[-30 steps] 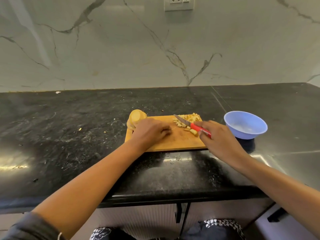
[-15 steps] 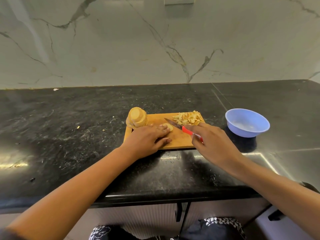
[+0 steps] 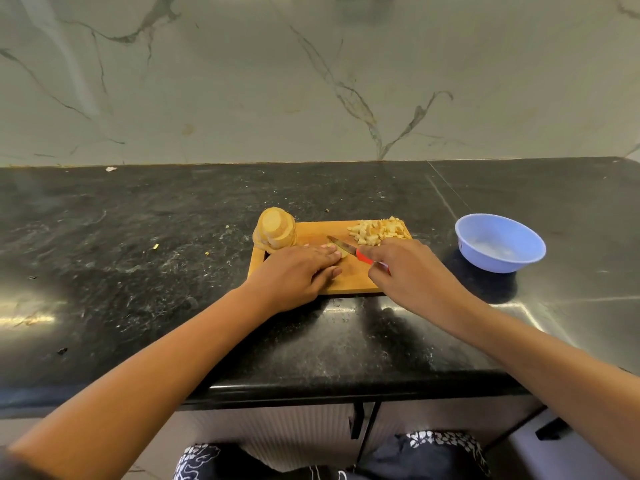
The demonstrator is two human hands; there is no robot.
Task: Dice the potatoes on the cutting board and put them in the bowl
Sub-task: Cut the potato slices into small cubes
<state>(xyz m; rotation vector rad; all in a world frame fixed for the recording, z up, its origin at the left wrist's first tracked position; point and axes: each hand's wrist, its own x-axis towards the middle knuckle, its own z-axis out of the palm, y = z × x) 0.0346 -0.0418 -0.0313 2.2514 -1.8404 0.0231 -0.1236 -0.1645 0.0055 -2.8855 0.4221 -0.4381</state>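
wood cutting board (image 3: 346, 284): flat, mid-worktop | potatoes: sliced stack (image 3: 276, 230) on board's far-L corner; diced pile (image 3: 379, 231) far-R corner; one slice (image 3: 343, 253) mid-board, mostly hidden | knife (image 3: 348, 248): red handle, blade at slice | bowl (image 3: 498, 242): lt-blue, upright, R of board, apart

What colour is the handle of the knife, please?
The knife handle is red, clearest in the head view, gripped by the right hand.

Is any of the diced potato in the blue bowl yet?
No, the blue bowl shows no potato inside, and the diced pile lies on the far right corner of the cutting board.
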